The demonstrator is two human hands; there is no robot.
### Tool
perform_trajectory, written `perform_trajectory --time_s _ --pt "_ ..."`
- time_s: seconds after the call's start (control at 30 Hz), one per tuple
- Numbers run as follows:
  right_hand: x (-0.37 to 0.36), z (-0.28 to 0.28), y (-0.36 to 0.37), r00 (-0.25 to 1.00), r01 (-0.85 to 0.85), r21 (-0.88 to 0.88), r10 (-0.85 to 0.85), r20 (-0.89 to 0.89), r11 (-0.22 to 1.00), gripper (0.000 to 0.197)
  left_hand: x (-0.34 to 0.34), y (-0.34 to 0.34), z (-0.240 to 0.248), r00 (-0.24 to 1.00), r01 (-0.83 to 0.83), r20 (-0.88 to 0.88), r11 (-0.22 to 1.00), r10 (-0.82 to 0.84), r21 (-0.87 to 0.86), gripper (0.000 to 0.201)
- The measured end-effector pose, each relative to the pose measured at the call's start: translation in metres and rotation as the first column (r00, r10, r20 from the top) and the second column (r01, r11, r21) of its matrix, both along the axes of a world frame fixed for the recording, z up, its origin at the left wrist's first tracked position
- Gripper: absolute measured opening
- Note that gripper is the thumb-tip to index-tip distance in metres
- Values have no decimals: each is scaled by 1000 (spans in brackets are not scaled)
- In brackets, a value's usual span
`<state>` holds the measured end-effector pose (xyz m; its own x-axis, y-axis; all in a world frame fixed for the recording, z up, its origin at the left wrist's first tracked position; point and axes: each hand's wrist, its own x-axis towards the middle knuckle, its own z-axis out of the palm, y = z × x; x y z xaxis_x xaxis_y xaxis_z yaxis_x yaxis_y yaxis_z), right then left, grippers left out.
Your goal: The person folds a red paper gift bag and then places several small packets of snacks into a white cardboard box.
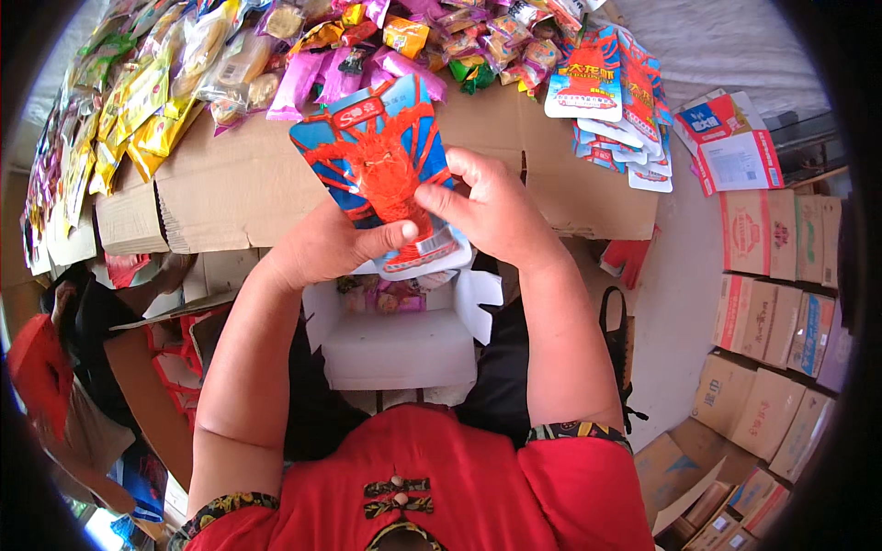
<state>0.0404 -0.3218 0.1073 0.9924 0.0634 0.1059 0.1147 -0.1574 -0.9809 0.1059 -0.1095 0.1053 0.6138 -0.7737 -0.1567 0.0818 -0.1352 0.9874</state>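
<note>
Glossy plastic pouch, matt cardboard sheet, shiny plastic wrappers, cloth shirt.

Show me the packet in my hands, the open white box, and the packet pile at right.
Held packet (pixel 375 165), head view: its printed front.
White box (pixel 401 354), head view: its near panel.
Packet pile (pixel 634 106), head view: its middle.

The left forearm and right forearm, both bare, reach forward and angle inward. The left hand and right hand grip close together above the surface's near edge, thumbs uppermost, pointing inward; the mostly hidden fingers seem curled beneath.
</note>
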Motion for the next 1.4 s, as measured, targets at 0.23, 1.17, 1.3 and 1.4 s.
perform_trajectory --time_s 0.23,1.17,1.3,1.4 --pt "-10 23 -12 962 -232 -223 190 -196 947 20 39 25 -2 924 -309 -314 908 217 -283 78" --pt "-79 141 68 849 -92 -29 93 519 995 13 13 -13 -19 947 -180 -299 967 120 -182 74" --pt "-89 152 61 888 -36 -101 78 453 994 13 10 -16 -20 940 -207 -309 962 145 -180 73" --pt "-95 157 58 907 -23 -154 85 413 988 13 11 -15 -24 950 -193 -281 965 138 -177 75"
